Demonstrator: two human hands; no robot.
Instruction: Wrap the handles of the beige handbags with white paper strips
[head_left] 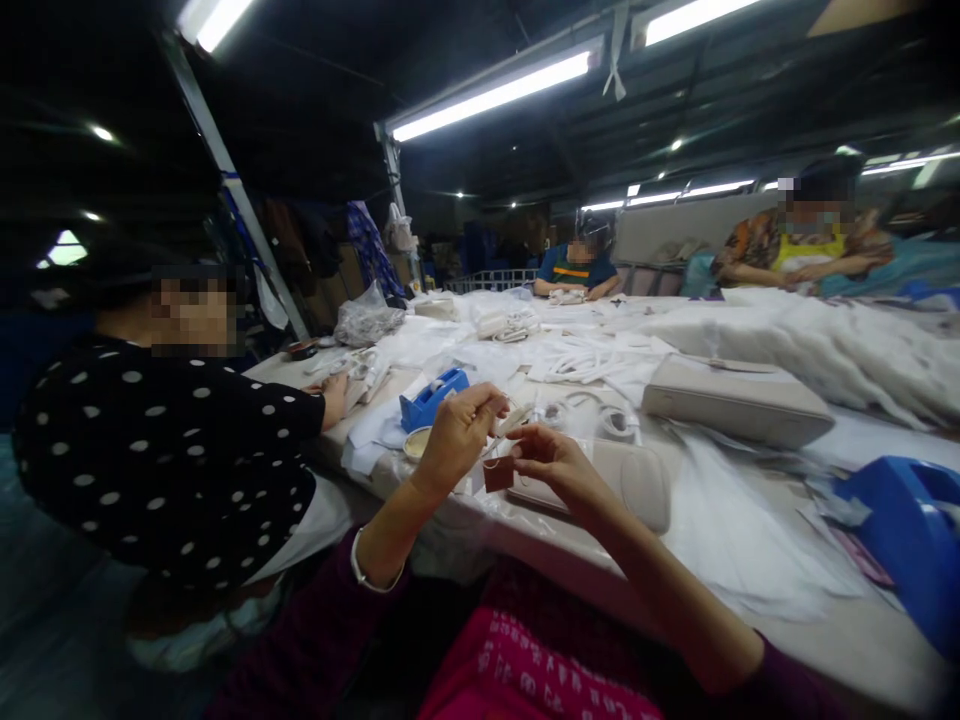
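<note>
My left hand (459,432) is raised over the table edge, fingers pinched on a thin pale strip (504,432) that runs toward my right hand. My right hand (551,462) is closed in a pinch on a small brown tag (499,473) that hangs below its fingers. Both hands hover just in front of a flat beige case (634,478) lying on the white-covered table (750,560). A blue tape dispenser (433,394) stands just beyond my left hand, with a small round dish (417,441) beside it.
A person in a black dotted top (165,460) sits close on my left, a hand on the table. Two other people work at the far end. A larger beige case (735,402), piles of white fabric (825,345), a blue object (911,535) at right.
</note>
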